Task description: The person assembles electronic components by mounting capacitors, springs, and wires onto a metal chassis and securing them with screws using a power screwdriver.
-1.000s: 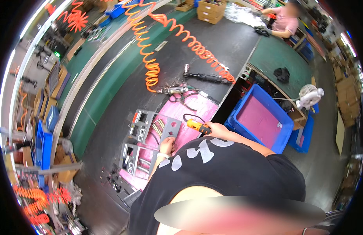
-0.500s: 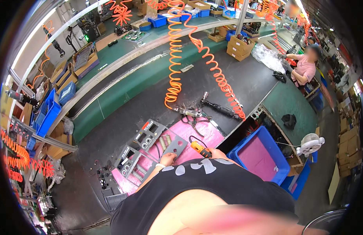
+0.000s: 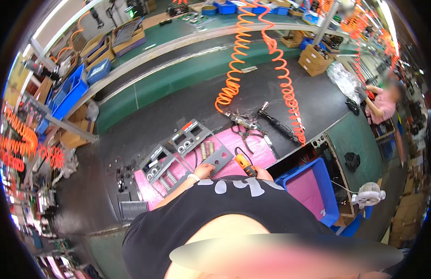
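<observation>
My left hand (image 3: 204,171) is closed at the near edge of a grey panel with round holes (image 3: 220,160), which lies on a pink mat (image 3: 228,138). My right hand (image 3: 263,173), partly hidden by my shirt, is wrapped round an orange-and-black corded hand tool (image 3: 244,163) just right of the panel. Brass-coloured springs (image 3: 204,151) lie beyond my left hand. Farther left are two grey control panels with cut-outs and knobs, one farther away (image 3: 191,138) and one nearer (image 3: 156,162). Silver springs (image 3: 171,177) lie beside the nearer one.
Pliers (image 3: 245,137) and an air tool (image 3: 243,121) on an orange coiled hose (image 3: 232,86) lie beyond the mat, with a black ratchet tool (image 3: 278,123). A blue bin (image 3: 328,190) stands right, near a white fan (image 3: 369,195). A co-worker (image 3: 383,108) works far right.
My view has swung, so the bench appears shifted right. My left hand has come slightly forward over the panel's near edge. My right hand still holds the orange-and-black tool.
</observation>
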Demonstrator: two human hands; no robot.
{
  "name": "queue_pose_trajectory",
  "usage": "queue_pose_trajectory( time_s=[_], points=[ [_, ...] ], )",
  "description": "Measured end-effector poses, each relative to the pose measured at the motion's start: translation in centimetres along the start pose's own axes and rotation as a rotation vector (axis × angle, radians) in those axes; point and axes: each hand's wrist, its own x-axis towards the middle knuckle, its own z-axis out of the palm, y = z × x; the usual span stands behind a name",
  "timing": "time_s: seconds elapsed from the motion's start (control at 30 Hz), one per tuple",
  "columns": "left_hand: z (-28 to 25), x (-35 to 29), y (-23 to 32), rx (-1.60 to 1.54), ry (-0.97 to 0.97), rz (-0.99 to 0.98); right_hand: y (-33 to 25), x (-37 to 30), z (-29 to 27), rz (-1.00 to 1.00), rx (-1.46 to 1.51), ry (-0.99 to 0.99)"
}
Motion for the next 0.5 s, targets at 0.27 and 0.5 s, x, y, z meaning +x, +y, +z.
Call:
queue_pose_trajectory(
  time_s=[0.27, 0.5],
  points=[
    [-0.7, -2.4, 0.1, 0.032, 0.111, 0.017, -1.5, 1.1, 0.0, -0.020, 0.021, -0.009],
    [-2.2, -2.3, -3.1, -0.036, 0.132, 0.029, -1.6, 2.9, 0.6, -0.081, -0.015, -0.069]
  ],
)
